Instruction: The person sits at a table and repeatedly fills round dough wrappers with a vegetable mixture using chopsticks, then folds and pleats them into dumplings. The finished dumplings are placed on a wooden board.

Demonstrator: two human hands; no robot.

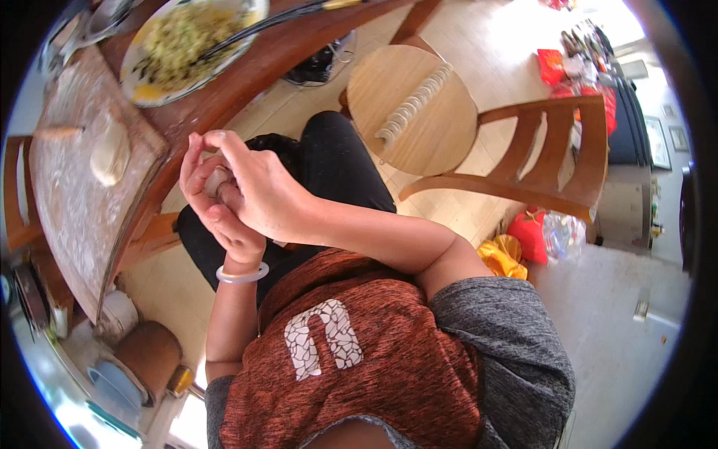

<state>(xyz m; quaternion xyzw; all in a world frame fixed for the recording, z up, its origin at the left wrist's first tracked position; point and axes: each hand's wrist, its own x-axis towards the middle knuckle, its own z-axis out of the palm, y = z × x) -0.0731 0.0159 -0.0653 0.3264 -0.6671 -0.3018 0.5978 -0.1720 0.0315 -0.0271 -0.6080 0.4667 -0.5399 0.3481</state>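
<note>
My left hand (pixel 227 227), a pale bangle (pixel 243 273) at its wrist, is cupped in front of my lap. My right hand (pixel 272 191) closes over it from the right, fingertips meeting. A small pale piece of dough (pixel 215 181), apparently a dumpling, shows between the fingers and is mostly hidden. To the left lies a floured wooden board (pixel 73 207) bearing a dough lump (pixel 110 154) and a small rolling pin (pixel 59 132). A plate (pixel 133 90) of chopped greenish-yellow filling (pixel 188 42) stands beyond, with dark chopsticks (pixel 263 25) resting across it.
Ahead to the right, a wooden chair (pixel 538 154) supports a round wooden board (pixel 426 140) with a row of dumplings (pixel 415 104). Red and yellow bags (pixel 502 255) sit at right. The brown table edge (pixel 224 106) runs close to my hands. Buckets (pixel 115 384) stand at lower left.
</note>
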